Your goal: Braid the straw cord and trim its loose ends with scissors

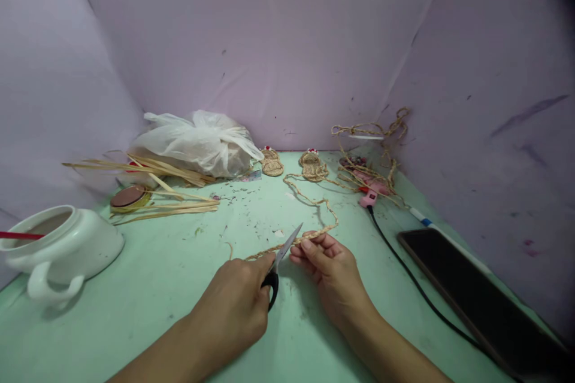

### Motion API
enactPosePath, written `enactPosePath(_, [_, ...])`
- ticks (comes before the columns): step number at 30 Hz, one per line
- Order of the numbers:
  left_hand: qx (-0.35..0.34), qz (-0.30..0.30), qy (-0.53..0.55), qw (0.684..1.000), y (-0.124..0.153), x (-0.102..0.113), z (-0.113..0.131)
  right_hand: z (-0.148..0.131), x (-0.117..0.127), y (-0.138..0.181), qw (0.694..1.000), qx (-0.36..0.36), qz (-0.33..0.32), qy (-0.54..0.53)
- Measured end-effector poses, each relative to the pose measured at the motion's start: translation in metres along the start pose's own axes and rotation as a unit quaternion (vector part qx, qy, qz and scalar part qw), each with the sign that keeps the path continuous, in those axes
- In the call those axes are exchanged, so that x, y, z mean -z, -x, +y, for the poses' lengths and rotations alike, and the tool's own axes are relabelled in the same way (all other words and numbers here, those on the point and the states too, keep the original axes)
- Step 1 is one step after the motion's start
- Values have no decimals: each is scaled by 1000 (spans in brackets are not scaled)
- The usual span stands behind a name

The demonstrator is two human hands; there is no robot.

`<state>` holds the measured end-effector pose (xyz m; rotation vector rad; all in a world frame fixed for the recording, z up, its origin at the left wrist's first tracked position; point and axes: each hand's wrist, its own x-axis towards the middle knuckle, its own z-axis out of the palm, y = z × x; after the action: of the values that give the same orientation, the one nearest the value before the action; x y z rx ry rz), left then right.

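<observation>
My left hand (236,299) is closed round the black handles of a pair of scissors (287,246), whose blades point up and to the right. Between thumb and fingers, my right hand (335,266) pinches a braided straw cord (321,232). The cord passes behind the blades and on past my left fingers; whether the blades touch it I cannot tell. From my right hand it curves back across the table towards two small woven sandals, the right sandal (312,166) and the left sandal (272,163), near the back wall.
To the left stand a white mug (96,239), a round tin (130,197), straw strips (188,208) and a white plastic bag (202,143). On the right lie a pink glue gun (372,192) with a black cable (417,290), tangled cord (395,125) and a dark phone (467,293).
</observation>
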<state>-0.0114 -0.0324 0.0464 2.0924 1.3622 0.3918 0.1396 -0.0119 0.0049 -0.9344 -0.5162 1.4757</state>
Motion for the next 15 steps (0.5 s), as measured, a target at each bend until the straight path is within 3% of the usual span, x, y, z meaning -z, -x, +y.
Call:
enactPosePath(2, [8, 18, 8, 1000, -2, 5, -4, 0, 1, -1, 1000, 2, 0, 1])
enactPosePath(8, [96, 171, 31, 980, -8, 31, -16, 0, 0, 2, 999, -10, -40, 28])
enactPosePath(10, [123, 147, 123, 974, -9, 29, -15, 2, -1, 5, 995, -36, -78, 43])
enactPosePath(12, [132, 86, 226, 961, -9, 20, -12, 5, -2, 8, 990, -64, -112, 55])
enactPosePath(15, [131, 41, 296, 945, -9, 2, -7, 7, -5, 12, 984, -86, -143, 66])
